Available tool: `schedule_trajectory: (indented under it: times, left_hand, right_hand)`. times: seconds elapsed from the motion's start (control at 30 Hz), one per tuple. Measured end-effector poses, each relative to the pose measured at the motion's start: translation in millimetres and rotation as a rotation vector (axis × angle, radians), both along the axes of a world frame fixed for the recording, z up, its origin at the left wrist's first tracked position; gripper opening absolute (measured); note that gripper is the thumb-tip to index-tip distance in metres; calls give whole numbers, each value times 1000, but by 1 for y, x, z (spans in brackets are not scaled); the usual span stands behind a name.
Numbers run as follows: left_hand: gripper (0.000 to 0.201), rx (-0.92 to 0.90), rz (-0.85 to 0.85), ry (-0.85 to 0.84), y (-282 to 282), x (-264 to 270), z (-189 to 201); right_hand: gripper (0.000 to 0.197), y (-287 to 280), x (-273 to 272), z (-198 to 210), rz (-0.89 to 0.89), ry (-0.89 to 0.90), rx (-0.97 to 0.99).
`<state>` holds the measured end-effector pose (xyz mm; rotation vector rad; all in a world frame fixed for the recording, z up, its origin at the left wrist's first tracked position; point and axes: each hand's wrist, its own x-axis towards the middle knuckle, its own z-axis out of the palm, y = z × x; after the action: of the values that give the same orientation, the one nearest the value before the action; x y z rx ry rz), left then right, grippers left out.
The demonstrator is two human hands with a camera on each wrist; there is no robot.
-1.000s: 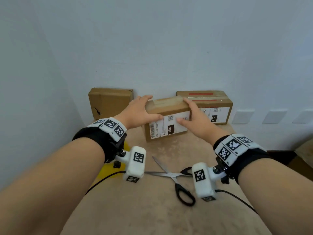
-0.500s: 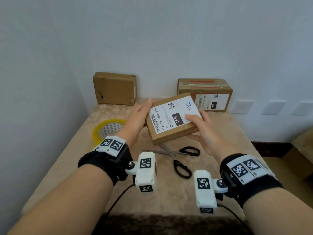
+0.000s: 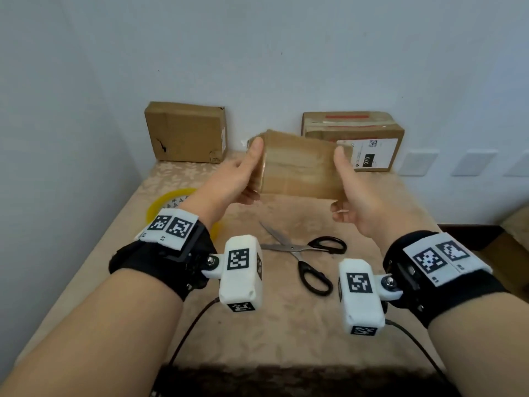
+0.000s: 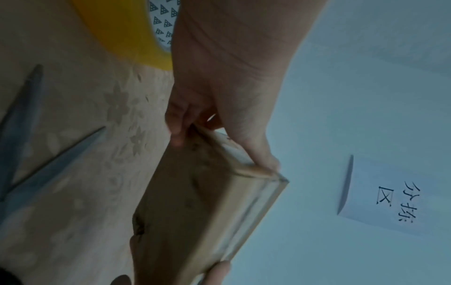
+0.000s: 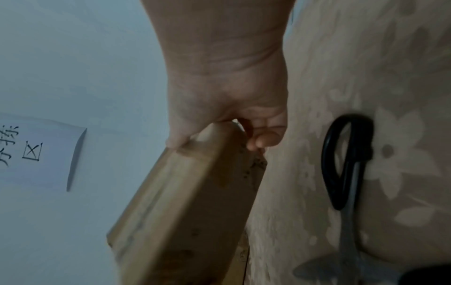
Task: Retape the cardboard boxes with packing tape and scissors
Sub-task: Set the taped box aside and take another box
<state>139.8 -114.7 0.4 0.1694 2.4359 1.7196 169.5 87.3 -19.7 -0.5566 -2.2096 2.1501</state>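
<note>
A small cardboard box (image 3: 297,164) hangs in the air above the table, its taped plain side toward me. My left hand (image 3: 243,179) grips its left end, thumb on top and fingers underneath. My right hand (image 3: 347,193) grips its right end the same way. The left wrist view shows the box (image 4: 195,202) pinched by my left hand (image 4: 219,135), and the right wrist view shows the box (image 5: 185,202) held by my right hand (image 5: 227,125). Black-handled scissors (image 3: 303,253) lie open on the table below the box. A yellow tape roll (image 3: 174,202) lies flat at the left, partly behind my left wrist.
Two more cardboard boxes stand against the back wall: a plain one (image 3: 186,133) at the left and a labelled one (image 3: 360,138) at the right. The table (image 3: 286,325) has a beige patterned cloth. Walls close the left and far sides. A paper sign (image 4: 380,192) hangs on the wall.
Both hands lifted the box off the table at the back, brought it toward me and turned it over; the white label that faced up half a second ago is now hidden.
</note>
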Motion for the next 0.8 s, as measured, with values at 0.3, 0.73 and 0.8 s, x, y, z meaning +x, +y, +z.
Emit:
schedule_trajectory:
  times: [0.3, 0.73, 0.8]
  left_hand:
    - [42, 5, 145, 108, -3, 0, -1]
    - [29, 368, 396, 45, -8, -4, -3]
    - [51, 405, 320, 4, -5, 1, 3]
  right_hand:
    - [28, -1, 2, -1, -62, 8, 59]
    - [49, -14, -1, 2, 59, 171, -122]
    - [52, -17, 0, 4, 62, 149, -204]
